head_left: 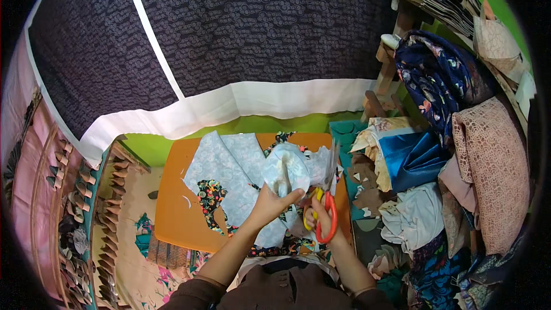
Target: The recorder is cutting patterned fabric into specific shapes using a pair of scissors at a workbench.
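My left hand [274, 202] is closed on a bunched piece of pale blue patterned fabric [291, 162], held up above the table. In my right hand [319, 217] is a pair of scissors [328, 225] with red and yellow handles, my fingers through the loops. Its blades point away from me, just right of the held fabric; whether they touch it I cannot tell. Beneath lie larger pale blue fabric pieces [215, 163] and a black floral scrap [213, 195], spread over the orange table [172, 212].
To the right are heaped fabrics: a shiny blue cloth [414, 161], a white cloth [413, 212], a pink lace cloth [491, 172] and a navy floral cloth [430, 74]. Racks with rows of shoe-shaped wooden pieces [112, 212] stand left. A dark curtain [270, 23] with white trim hangs ahead.
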Available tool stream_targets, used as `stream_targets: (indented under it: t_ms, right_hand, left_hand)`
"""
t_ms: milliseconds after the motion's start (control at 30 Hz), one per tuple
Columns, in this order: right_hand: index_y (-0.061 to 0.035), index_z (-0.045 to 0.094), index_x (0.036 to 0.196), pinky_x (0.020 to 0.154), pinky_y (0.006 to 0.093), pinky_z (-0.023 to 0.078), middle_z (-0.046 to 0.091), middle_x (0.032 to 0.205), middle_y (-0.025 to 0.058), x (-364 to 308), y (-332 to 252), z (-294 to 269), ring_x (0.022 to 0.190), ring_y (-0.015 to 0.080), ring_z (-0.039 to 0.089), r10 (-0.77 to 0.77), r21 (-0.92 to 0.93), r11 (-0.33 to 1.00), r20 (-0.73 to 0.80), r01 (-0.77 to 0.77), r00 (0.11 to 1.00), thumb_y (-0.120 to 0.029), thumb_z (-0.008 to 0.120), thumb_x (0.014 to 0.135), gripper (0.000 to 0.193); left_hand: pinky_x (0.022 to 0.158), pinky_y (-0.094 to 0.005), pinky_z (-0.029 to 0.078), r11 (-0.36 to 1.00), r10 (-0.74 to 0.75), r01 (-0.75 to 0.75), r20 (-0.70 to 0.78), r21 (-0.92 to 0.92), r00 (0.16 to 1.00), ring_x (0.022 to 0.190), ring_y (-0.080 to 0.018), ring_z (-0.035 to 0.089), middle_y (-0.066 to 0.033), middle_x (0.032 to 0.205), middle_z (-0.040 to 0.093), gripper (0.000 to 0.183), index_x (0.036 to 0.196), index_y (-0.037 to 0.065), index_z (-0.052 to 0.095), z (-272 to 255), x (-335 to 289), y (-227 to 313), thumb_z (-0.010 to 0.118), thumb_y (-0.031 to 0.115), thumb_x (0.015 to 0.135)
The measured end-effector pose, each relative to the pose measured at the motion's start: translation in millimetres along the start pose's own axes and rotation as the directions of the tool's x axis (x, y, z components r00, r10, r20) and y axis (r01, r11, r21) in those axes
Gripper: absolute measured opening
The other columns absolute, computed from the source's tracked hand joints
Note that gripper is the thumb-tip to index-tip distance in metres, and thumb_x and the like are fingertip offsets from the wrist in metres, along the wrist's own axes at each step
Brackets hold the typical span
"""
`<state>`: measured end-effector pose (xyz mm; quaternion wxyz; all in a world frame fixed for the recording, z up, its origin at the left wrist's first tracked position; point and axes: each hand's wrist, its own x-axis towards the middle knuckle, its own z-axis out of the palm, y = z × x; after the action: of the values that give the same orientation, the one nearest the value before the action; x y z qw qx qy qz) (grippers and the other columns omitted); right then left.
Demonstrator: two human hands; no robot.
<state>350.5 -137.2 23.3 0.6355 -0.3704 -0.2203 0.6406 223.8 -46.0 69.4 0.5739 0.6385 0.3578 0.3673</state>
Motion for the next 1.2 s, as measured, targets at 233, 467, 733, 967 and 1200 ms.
stream_targets:
  t_ms: [233,467,733,967,1200]
  right_hand:
    - [-0.011,0.04,0.085,0.04,0.0207,0.03,0.04,0.066,-0.0026,34,-17,11,0.046,0.0056,0.035,-0.104,-0.043,0.994,-0.252,0.096,0.962,-0.007,0.064,0.066,0.031]
    - [-0.0079,0.04,0.085,0.052,0.0201,0.031,0.04,0.072,-0.0019,37,-17,0,0.059,0.0066,0.039,-0.205,-0.305,0.938,-0.101,0.166,0.974,-0.008,0.064,0.064,0.031]
    - [-0.0055,0.042,0.081,0.071,0.0252,0.028,0.038,0.079,0.0027,34,-28,2,0.077,0.0128,0.037,-0.258,-0.355,0.897,0.067,0.265,0.964,-0.005,0.054,0.061,0.024]
    - [-0.0036,0.044,0.085,0.068,0.0243,0.033,0.044,0.079,0.0028,40,-23,3,0.075,0.0116,0.041,-0.096,-0.377,0.914,0.152,0.148,0.984,-0.007,0.049,0.063,0.023]
    - [-0.0003,0.051,0.084,0.057,0.0235,0.039,0.05,0.067,0.0021,39,-20,36,0.063,0.0086,0.046,-0.117,-0.573,0.796,0.17,0.195,0.979,-0.019,0.052,0.077,0.02]
  left_hand:
    - [0.06,-0.0204,0.041,0.972,-0.176,0.2,0.182,-0.121,0.967,0.073,-0.0079,0.049,-0.0018,0.085,0.052,0.039,0.107,0.003,0.044,-6,-19,-12,0.06,0.018,0.075]
    - [0.084,-0.0322,0.038,0.612,-0.313,0.467,0.347,-0.638,0.884,0.099,-0.0188,0.048,-0.0091,0.109,0.049,0.055,0.116,-0.002,0.037,-30,-28,-31,0.053,0.035,0.078]
    - [0.092,-0.036,0.032,0.285,-0.028,0.529,0.545,-0.799,0.838,0.111,-0.0229,0.038,-0.0119,0.117,0.044,0.075,0.122,0.002,0.031,-40,-39,-51,0.059,0.046,0.068]
    - [0.077,-0.0289,0.043,0.877,-0.217,0.303,0.255,-0.373,0.942,0.089,-0.0174,0.053,-0.0079,0.101,0.053,0.047,0.112,0.001,0.043,-18,-39,-20,0.059,0.025,0.075]
    - [0.051,-0.0244,0.043,0.77,-0.376,0.224,-0.142,-0.598,0.916,0.064,-0.012,0.051,-0.0023,0.076,0.052,0.021,0.092,0.003,0.05,-28,-33,-34,0.05,0.018,0.078]
